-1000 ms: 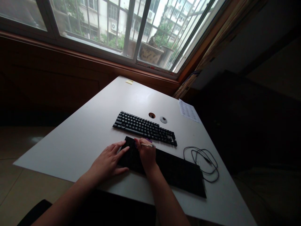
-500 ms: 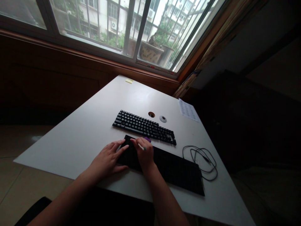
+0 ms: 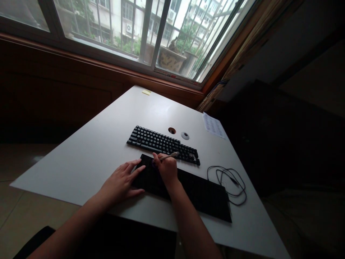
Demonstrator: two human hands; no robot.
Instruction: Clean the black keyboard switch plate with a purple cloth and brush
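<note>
A black keyboard base [image 3: 199, 192] lies along the near part of the white table [image 3: 94, 154], and its surface is too dark to make out detail. My left hand [image 3: 122, 181] rests at its left end, fingers spread over the edge and onto the black surface. Above the left part of the base, my right hand [image 3: 167, 171] is closed around a slim brush [image 3: 170, 155]. The brush's pale handle points right, and its purple end shows by the fingertips, low over the base. Behind them sits a black section full of keycaps [image 3: 161, 142].
A coiled black cable [image 3: 241, 196] lies to the right of the base. Farther back are a round hole [image 3: 171, 131], a grey ring-shaped cover [image 3: 185, 135], a printed sheet [image 3: 214, 125] and a yellow note [image 3: 146, 92]. A barred window [image 3: 129, 32] stands beyond the table.
My right hand has turned the brush: its purple end, formerly beyond the knuckles, is now at the fingertips, and the handle points right. My left hand stays put; the view shifted slightly.
</note>
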